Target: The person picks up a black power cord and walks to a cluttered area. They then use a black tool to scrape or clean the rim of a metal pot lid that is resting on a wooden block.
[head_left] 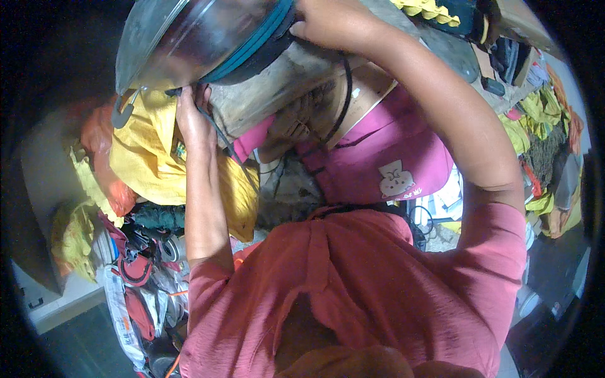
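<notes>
A large rounded see-through thing [170, 44] with a teal-striped dark band [252, 44] along one edge fills the upper left; its kind is unclear. My right hand [331, 25] is closed at the band's upper end, its thumb pressed to it. My left hand [196, 116] reaches up to its lower edge, fingers closed there by a small dark piece and a thin dark strap. A grey hook-like part [123, 112] sticks out at its lower left corner. Both hands are partly hidden by it or cut off.
A worn pale surface [265, 94] lies beneath, with a black cord [343, 104] hanging over it. Nearby are a yellow sack [148, 157] and a pink bag [365, 160] with a white animal print. Crumpled bags and cloths [142, 264] pile up left; more clutter [542, 126] lies right.
</notes>
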The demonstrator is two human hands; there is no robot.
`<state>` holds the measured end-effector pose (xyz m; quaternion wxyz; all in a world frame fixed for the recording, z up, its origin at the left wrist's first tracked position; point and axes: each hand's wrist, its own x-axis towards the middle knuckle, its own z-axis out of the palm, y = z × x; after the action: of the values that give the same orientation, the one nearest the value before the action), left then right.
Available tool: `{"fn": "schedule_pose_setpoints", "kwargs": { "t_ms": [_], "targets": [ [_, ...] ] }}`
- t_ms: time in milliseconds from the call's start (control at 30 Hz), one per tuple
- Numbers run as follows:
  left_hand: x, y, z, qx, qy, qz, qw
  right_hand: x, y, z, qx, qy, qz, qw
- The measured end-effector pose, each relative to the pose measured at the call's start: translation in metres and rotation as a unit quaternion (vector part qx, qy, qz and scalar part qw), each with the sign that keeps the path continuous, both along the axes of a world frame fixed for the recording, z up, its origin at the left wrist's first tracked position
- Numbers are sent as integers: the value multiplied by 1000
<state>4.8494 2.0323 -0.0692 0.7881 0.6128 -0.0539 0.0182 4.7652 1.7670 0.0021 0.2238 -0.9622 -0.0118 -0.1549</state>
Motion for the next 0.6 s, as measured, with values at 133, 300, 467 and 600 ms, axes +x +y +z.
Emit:
{"fn": "schedule_pose_setpoints", "kwargs": {
  "t_ms": [133, 300, 467, 600],
  "targets": [
    [1, -2, -1, 3, -4, -4, 1000, -10, -1, -7, 23, -21, -17, 999],
    [0, 2, -1, 5, 0, 7, 1000, -9, 5, 6, 11, 1, -7, 1000],
    [2, -3, 4, 21, -3, 21, 1000, -7, 0, -6, 11, -42, 2, 999],
    [2, -2, 1, 17, -11, 20, 1000, -9, -2, -13, -20, -7, -3, 1000]
  ]
}}
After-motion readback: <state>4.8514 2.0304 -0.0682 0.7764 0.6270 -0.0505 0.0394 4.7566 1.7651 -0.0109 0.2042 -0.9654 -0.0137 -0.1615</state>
